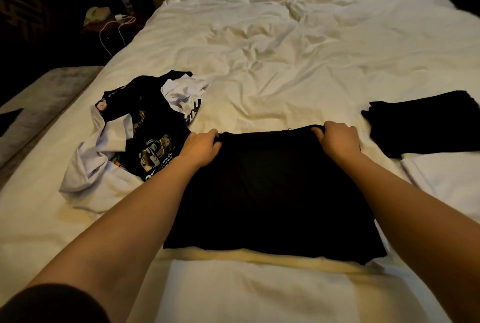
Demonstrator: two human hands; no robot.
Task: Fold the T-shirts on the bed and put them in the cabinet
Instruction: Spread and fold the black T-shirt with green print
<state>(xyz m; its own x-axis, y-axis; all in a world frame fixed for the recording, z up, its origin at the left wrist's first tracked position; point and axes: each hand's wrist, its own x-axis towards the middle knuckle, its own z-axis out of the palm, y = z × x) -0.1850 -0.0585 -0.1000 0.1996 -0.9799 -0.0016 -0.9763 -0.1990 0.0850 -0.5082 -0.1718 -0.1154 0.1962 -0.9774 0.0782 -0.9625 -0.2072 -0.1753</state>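
Black T-shirt (272, 192) lies flat at frame centre on the bed (285, 62); left hand (201, 148) and right hand (337, 140) each pinch a far corner, grip curled tight; unfolded pile (135, 135) left, folded black shirt (426, 125) right

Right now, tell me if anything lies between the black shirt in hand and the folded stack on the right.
Nothing visible does. Both hands, left hand and right hand, grip the black shirt's far edge; only bare sheet separates it from the stack.

Open sheet (285, 62) lies ahead of you; unfolded pile (130, 135) crowds left, folded black shirt (428, 125) right.
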